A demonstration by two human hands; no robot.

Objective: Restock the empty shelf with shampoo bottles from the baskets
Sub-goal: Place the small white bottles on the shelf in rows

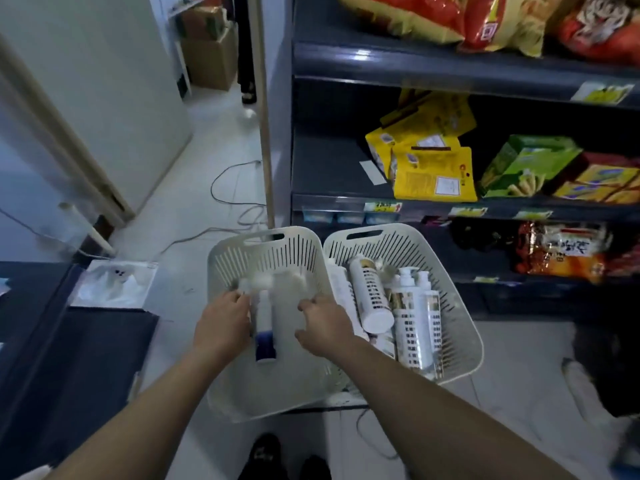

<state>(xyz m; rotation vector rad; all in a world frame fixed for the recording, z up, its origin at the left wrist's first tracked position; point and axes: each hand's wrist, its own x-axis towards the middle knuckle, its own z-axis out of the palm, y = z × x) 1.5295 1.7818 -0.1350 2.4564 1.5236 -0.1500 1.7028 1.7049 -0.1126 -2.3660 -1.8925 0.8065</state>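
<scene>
The task looks to be near its beginning. Both hands are down inside the left basket. The left hand and the right hand are near each other, and one shampoo bottle with a blue end lies between them, just beside the left hand. Around the fingertips everything is white and blurred. The fingers of both hands are bent, but I cannot tell if either hand really grips a bottle or only reaches for one.

Just to the right of the right hand stands the right basket, touching the left one. It holds several white pump bottles, lying on their sides and piled together. So, in my judgement, most of the stock is not yet moved.

Beyond the hands and higher is the dark shelf unit. I see no shampoo bottle on any of its shelves. They carry snack bags and yellow packets. The middle shelf has a bare part straight beyond the hands, left of the packets. I cannot say if this is the shelf to fill.

What is left, I think, is almost all: to lift the bottles out of both baskets and to set them on the shelf.
</scene>
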